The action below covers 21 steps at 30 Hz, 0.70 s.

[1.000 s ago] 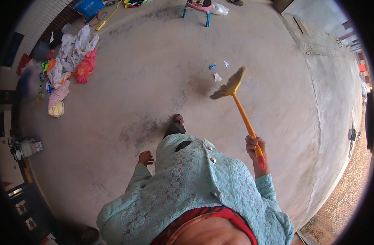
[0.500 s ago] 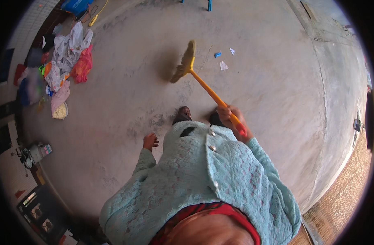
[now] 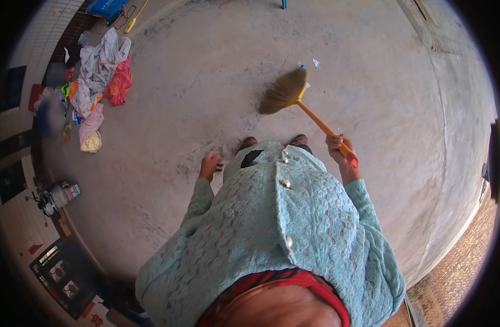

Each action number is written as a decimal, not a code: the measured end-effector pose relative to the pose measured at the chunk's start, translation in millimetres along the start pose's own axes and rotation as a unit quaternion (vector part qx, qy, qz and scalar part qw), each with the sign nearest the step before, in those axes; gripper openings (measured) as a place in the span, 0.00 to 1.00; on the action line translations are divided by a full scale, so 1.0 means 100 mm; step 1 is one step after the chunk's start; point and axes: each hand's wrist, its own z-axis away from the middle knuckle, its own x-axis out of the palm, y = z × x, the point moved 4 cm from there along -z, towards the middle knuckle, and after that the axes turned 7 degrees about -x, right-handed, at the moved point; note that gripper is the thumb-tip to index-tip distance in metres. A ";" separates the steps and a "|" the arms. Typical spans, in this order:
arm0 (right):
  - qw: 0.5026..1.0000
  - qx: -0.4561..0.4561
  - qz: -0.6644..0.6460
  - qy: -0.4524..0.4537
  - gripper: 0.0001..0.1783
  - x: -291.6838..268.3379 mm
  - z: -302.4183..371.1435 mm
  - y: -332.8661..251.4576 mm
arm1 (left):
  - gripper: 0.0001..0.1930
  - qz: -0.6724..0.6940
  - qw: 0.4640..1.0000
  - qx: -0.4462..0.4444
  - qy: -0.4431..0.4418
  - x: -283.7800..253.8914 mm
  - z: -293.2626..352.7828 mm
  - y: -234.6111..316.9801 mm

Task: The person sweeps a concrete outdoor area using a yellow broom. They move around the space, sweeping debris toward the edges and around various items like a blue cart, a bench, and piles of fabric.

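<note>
Gripping the orange handle (image 3: 317,119) of a broom (image 3: 310,112), the right hand (image 3: 342,148) has its fingers closed around it, close to the red end (image 3: 353,160), which sticks out below the hand. The broom is in front of the person, slanting from the right hand up to the left, and its fan of brownish bristles (image 3: 282,92) spreads above the grey floor (image 3: 168,109); whether the tips touch the floor, I cannot tell. Near the bristles lie some small scraps: a blue scrap (image 3: 303,66) just beside their upper corner, a white scrap (image 3: 316,63) a little to the right, and a pale scrap (image 3: 308,85) partly hidden behind the broom.

The left hand (image 3: 211,164) is blurred; it hangs beside the person's jacket (image 3: 244,223), open, with the fingers loosely bent. The jacket is pale blue-green, with shiny buttons (image 3: 285,184) along the front. Two brown shoes (image 3: 247,143) show beyond its hem, standing apart on the floor.

Farther to the left, well apart from the broom, there is a heap of whitish sheets (image 3: 100,62), with a red bundle (image 3: 119,84) at its right side.
</note>
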 end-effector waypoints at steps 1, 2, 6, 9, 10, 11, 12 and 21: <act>1.000 -0.011 0.004 0.005 0.05 0.03 0.08 -0.06 | 0.17 -0.017 0.999 0.026 -0.006 0.11 -0.03 0.21; 1.000 -0.023 0.008 0.009 0.05 0.07 0.14 -0.08 | 0.16 -0.020 0.997 0.074 -0.027 0.25 -0.05 0.44; 0.992 -0.091 0.075 0.037 0.04 0.52 0.31 0.17 | 0.16 -0.029 0.976 0.179 -0.122 1.01 0.30 1.46; 0.972 -0.132 0.185 0.049 0.05 0.72 0.27 0.42 | 0.16 -0.003 0.948 0.167 -0.270 1.60 0.80 2.00; 0.949 -0.170 0.254 0.075 0.07 0.81 0.25 0.54 | 0.16 -0.025 0.935 0.147 -0.321 1.75 0.97 2.11; 0.934 -0.168 0.310 0.055 0.08 0.91 0.23 0.69 | 0.17 -0.047 0.926 0.128 -0.353 1.87 1.09 2.17; 0.916 -0.164 0.364 0.034 0.10 1.00 0.17 0.84 | 0.19 -0.065 0.914 0.121 -0.383 1.95 1.21 2.23; 0.837 -0.189 0.513 0.037 0.19 0.69 -0.77 1.39 | 0.20 -0.011 0.911 -0.007 -0.411 1.78 1.53 2.29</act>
